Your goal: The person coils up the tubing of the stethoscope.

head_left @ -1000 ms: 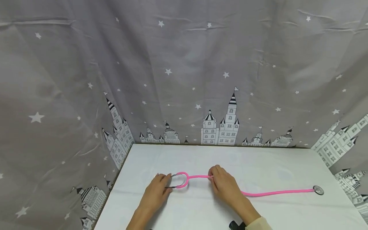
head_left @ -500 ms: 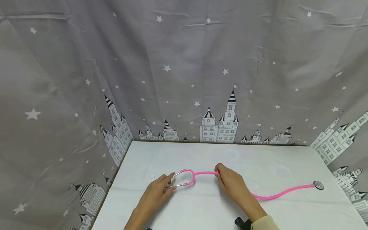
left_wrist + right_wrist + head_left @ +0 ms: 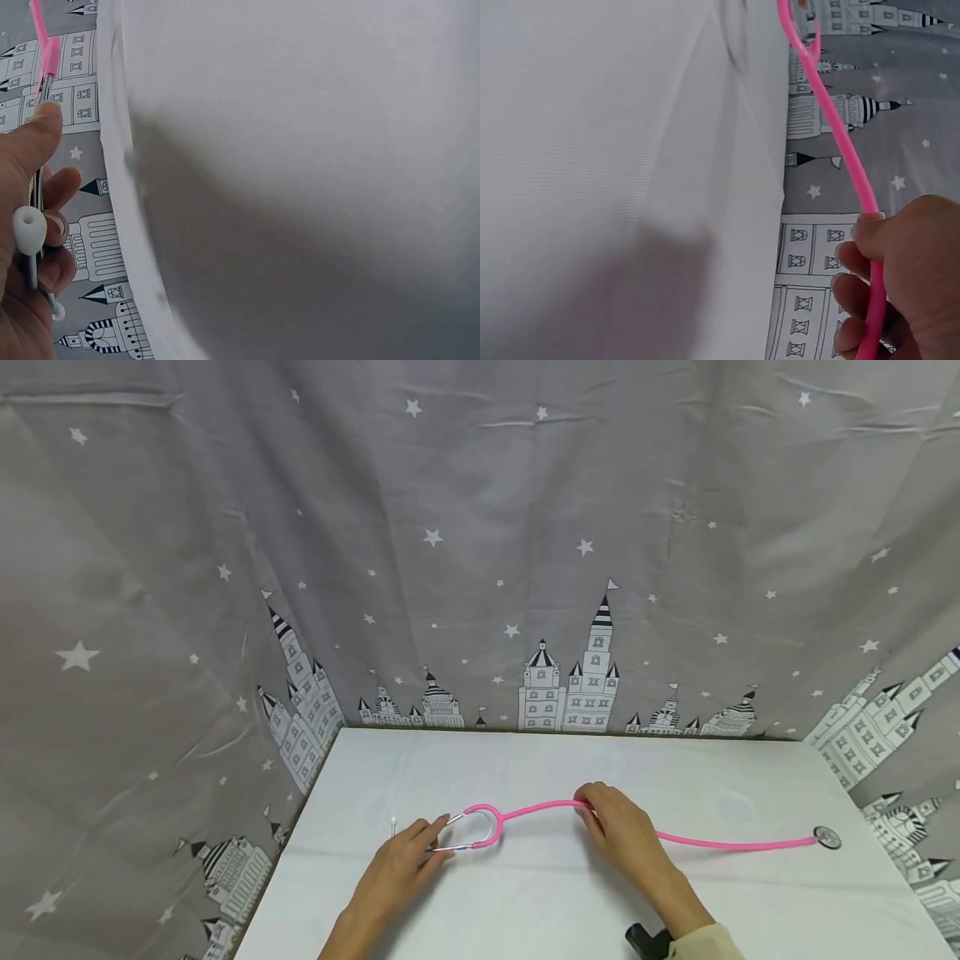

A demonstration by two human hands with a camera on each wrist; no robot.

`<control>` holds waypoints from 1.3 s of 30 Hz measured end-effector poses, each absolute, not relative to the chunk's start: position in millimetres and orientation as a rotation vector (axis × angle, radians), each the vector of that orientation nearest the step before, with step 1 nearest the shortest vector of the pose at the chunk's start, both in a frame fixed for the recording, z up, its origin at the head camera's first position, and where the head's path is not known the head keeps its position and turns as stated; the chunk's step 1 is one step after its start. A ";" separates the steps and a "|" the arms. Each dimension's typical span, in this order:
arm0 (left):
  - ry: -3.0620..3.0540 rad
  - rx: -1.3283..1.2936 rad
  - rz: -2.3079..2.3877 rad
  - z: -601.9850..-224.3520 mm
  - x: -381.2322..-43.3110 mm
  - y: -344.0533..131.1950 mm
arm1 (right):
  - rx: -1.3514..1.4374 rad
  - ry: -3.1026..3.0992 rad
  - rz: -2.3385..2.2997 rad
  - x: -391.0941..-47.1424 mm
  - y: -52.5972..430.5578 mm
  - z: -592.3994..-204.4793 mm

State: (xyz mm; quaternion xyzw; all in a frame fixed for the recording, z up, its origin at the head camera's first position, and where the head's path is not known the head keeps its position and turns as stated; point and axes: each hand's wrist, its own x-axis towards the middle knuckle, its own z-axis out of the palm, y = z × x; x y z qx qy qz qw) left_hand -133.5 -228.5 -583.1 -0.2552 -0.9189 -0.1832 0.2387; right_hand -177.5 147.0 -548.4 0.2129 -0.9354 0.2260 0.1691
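A pink stethoscope (image 3: 540, 808) stretches from left to right above the white table. My left hand (image 3: 405, 864) holds its metal ear tubes, the thumb and fingers curled round them. In the left wrist view a white eartip (image 3: 30, 231) pokes out beside the palm. My right hand (image 3: 626, 835) grips the pink tubing partway along, and the right wrist view shows the tube (image 3: 844, 139) running up out of the fingers. Farther right, the round chest piece (image 3: 827, 837) sits at the tubing's end near the table's right side.
The white table (image 3: 525, 910) spans the space below both hands. Behind it and along its sides hangs a grey curtain (image 3: 465, 485) printed with castles and stars. A black device (image 3: 648, 941) shows by the right sleeve at the bottom edge.
My right hand has slid a little to the right with the tubing. The ear tubes show more of their metal past the left fingers, and the tubing's right part hangs straighter than half a second ago.
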 end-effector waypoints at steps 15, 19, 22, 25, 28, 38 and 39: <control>-2.511 -0.705 -0.587 -578.0 -129.2 -214.6 | 0.682 -2.643 0.815 -177.9 140.4 -527.6; -2.525 -0.709 -0.619 -577.1 -129.4 -208.4 | 0.713 -2.603 0.866 -175.4 138.9 -523.6; -2.528 -0.701 -0.630 -575.6 -128.7 -206.2 | 0.750 -2.564 0.920 -174.2 137.1 -519.4; -2.527 -0.689 -0.629 -574.5 -127.5 -204.8 | 0.807 -2.534 0.965 -173.9 134.0 -514.0; -2.532 -0.700 -0.627 -574.4 -127.1 -201.0 | 0.840 -2.529 1.001 -173.2 131.0 -508.2; -2.616 -0.781 -0.629 -573.0 -122.0 -178.4 | 0.872 -2.652 1.016 -170.4 118.8 -497.3; -2.614 -0.794 -0.638 -572.5 -121.4 -176.1 | 0.883 -2.655 1.010 -170.5 118.0 -497.2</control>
